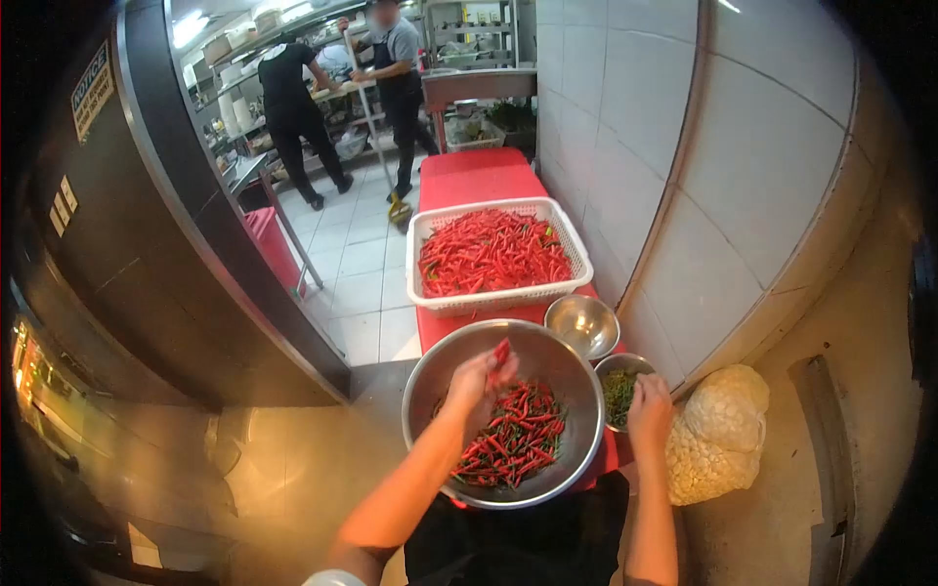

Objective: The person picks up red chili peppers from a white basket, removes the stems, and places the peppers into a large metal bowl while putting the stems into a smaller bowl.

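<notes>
My left hand (pixel 479 378) is raised over a large steel bowl (pixel 430 391) and pinches a red chili (pixel 501 354) between its fingers. The bowl holds a heap of red chilies with green stems (pixel 513 439). My right hand (pixel 649 408) hovers at the edge of a small steel bowl of green stems (pixel 618 389), fingers drawn together; whether it holds anything cannot be told. Behind them a white plastic basket (pixel 430 293) is full of red chilies (pixel 491 252).
An empty small steel bowl (pixel 582 324) sits between basket and big bowl on the red table (pixel 479 176). A bag of peeled garlic (pixel 720 433) lies at the right by the tiled wall. Two people stand far back, one with a broom (pixel 376 132).
</notes>
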Demonstrator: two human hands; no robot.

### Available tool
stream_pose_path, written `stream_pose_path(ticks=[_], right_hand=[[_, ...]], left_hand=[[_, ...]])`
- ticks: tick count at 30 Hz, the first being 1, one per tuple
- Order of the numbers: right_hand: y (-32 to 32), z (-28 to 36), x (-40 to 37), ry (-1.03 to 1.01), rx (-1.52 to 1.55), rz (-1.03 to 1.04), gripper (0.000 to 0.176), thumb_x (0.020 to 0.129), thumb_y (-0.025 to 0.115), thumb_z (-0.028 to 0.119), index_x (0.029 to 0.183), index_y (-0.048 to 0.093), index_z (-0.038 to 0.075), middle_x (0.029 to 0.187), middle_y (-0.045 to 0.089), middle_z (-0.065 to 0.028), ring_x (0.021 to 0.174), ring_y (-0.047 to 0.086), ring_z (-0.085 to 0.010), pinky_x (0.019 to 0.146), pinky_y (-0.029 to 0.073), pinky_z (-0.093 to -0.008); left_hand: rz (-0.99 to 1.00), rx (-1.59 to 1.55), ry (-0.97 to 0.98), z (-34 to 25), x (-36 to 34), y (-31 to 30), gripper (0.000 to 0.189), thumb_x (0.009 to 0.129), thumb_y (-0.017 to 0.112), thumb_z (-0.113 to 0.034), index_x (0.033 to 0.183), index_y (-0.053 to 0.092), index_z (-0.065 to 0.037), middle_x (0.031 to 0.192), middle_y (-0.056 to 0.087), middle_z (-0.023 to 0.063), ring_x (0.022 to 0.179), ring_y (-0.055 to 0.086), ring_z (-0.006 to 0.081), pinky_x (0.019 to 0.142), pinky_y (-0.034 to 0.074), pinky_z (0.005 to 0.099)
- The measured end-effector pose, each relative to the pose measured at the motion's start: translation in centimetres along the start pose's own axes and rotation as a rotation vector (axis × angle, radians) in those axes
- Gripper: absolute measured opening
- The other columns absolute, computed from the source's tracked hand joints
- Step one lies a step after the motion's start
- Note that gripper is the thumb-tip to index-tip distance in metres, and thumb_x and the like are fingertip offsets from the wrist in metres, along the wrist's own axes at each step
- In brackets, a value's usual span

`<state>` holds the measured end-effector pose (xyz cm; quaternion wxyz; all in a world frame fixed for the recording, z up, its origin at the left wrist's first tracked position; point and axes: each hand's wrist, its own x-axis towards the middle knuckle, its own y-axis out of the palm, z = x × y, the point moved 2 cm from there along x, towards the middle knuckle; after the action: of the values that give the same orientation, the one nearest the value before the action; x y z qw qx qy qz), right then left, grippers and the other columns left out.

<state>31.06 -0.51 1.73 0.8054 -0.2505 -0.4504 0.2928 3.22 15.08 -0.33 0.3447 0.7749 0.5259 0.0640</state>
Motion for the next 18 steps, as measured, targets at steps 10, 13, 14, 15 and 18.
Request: stream_pose_path(ticks=[10, 13, 14, 15, 18], right_hand=[[-3.9, 2.4, -6.0, 0.195, 0.324, -0.042, 0.011, 0.090, 0.063, -0.001, 0.097, 0.069, -0.007, 0.095, 0.068, -0.0173, 0.087, 0.068, -0.0313, 0.078, 0.053, -0.0381], [-4.5, 4.2, -6.4, 0.284, 0.449, 0.006, 0.011, 0.089, 0.063, -0.003, 0.098, 0.069, -0.007, 0.094, 0.069, -0.0159, 0.085, 0.068, -0.0261, 0.076, 0.054, -0.0339], [-4.5, 5.3, -6.0, 0.230, 0.447, 0.042, 0.011, 0.089, 0.063, -0.003, 0.098, 0.069, -0.006, 0.094, 0.068, -0.0161, 0.085, 0.068, -0.0268, 0.076, 0.054, -0.0342], [-4.3, 6.8, -5.1, 0.169, 0.449, 0.068, 0.011, 0.089, 0.064, -0.003, 0.099, 0.069, -0.006, 0.094, 0.068, -0.0163, 0.084, 0.068, -0.0274, 0.076, 0.054, -0.0344], [-2.3, 10.4, -3.2, -0.087, 0.441, 0.314, 0.009, 0.085, 0.066, 0.001, 0.093, 0.069, -0.002, 0.097, 0.070, -0.0166, 0.089, 0.069, -0.0330, 0.079, 0.054, -0.0397]], left_hand=[[-0.222, 0.216, 0.094, -8.5, 14.7, 6.8, 0.058, 0.101, 0.056, -0.039, 0.142, 0.043, -0.001, 0.135, 0.054, 0.0227, 0.115, 0.061, 0.0327, 0.094, 0.053, 0.0448], [-0.018, 0.557, 0.285, -7.5, 8.6, 2.5, 0.043, 0.101, 0.057, -0.033, 0.132, 0.055, -0.003, 0.121, 0.065, 0.0161, 0.101, 0.066, 0.0225, 0.085, 0.054, 0.0340], [0.020, 0.620, 0.336, -6.9, 6.9, 0.6, 0.028, 0.101, 0.059, -0.027, 0.114, 0.068, -0.004, 0.102, 0.072, 0.0116, 0.086, 0.068, 0.0149, 0.076, 0.053, 0.0276], [0.034, 0.846, 0.293, -6.8, 4.4, -0.7, 0.025, 0.099, 0.060, -0.025, 0.108, 0.069, -0.003, 0.097, 0.072, 0.0109, 0.084, 0.067, 0.0148, 0.075, 0.053, 0.0284], [0.172, 1.379, 0.300, -5.6, -3.6, -3.2, 0.020, 0.092, 0.066, -0.021, 0.092, 0.073, -0.001, 0.083, 0.073, 0.0100, 0.077, 0.069, 0.0185, 0.071, 0.054, 0.0332]])
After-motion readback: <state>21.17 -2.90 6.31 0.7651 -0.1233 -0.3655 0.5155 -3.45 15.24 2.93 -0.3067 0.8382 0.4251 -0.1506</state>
